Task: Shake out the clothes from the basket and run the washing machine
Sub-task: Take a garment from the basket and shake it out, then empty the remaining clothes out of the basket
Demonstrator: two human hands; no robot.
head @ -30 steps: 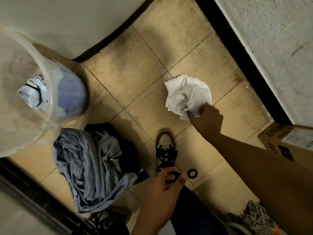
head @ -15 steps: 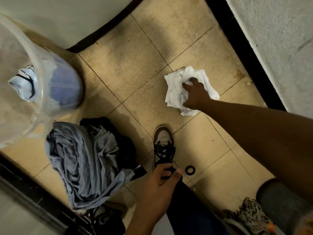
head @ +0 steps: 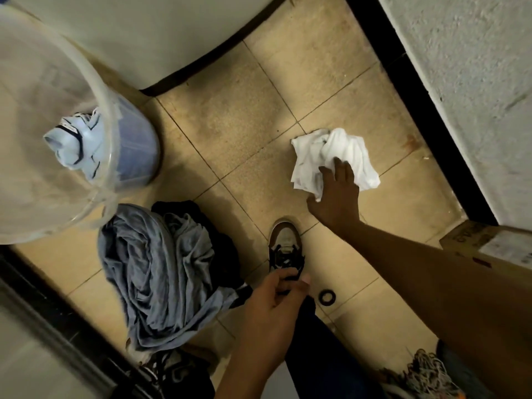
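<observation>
Progress: early. The right hand [head: 335, 197] rests on the white garment [head: 334, 159] on the tiled floor [head: 230, 116], fingers extended. The left hand [head: 270, 309] hangs loosely curled, holding nothing. A grey-blue garment [head: 161, 272] lies heaped beside the translucent basket [head: 57, 168], which holds one light blue item [head: 74, 142]. Loading and starting the machine remain.

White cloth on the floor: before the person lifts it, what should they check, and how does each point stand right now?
1. Right hand on the white cloth: ok, fingers rest on it.
2. Grip closed round the cloth: not ok, fingers look spread.
3. Cloth clear of the shoe: ok, apart.
4. Left hand free to help: cannot tell, its fingers are curled near the shoelaces.
5. Bucket emptied: not ok, a pale blue garment lies inside.
</observation>
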